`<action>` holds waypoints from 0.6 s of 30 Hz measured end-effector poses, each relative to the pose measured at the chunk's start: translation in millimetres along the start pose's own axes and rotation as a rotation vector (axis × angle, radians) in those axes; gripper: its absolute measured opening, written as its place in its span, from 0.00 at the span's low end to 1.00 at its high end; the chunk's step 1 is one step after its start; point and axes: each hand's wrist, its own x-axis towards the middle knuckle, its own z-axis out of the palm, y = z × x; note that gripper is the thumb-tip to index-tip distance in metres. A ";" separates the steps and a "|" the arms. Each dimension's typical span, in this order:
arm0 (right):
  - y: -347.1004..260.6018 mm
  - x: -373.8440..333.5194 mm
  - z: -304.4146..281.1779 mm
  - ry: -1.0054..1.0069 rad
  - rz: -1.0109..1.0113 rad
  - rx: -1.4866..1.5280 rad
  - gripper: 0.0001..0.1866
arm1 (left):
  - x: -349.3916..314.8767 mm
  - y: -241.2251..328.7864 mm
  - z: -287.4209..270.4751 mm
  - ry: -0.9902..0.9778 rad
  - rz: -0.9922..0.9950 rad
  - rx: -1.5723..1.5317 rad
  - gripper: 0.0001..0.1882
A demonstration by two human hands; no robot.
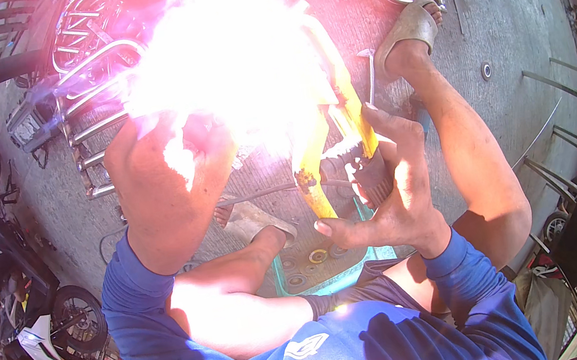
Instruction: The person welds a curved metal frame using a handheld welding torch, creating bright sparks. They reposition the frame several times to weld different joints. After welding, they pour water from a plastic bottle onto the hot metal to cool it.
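The yellow tubular frame point(343, 89) runs into a glare point(229, 64) that looks like welding; doing this well likely means bracing the steel steadily. Just right of the frame, the right hand point(408, 204) curls around the dark ridged cylinder point(374, 180) at its near end; glare hides the left hand point(154, 157), I cannot tell its grip. Well left of the frame stands a motorcycle point(17, 268); nearer, a steel-bar rack point(99, 126) crowds in. On its near side sits a green tray point(280, 283); a cable point(261, 194) crosses there; just right lies a hammer point(370, 71).
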 end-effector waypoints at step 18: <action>0.0 -3.7 3.8 0.039 0.088 -0.036 0.64 | 0.1 3.8 2.2 0.008 -0.054 -0.064 0.10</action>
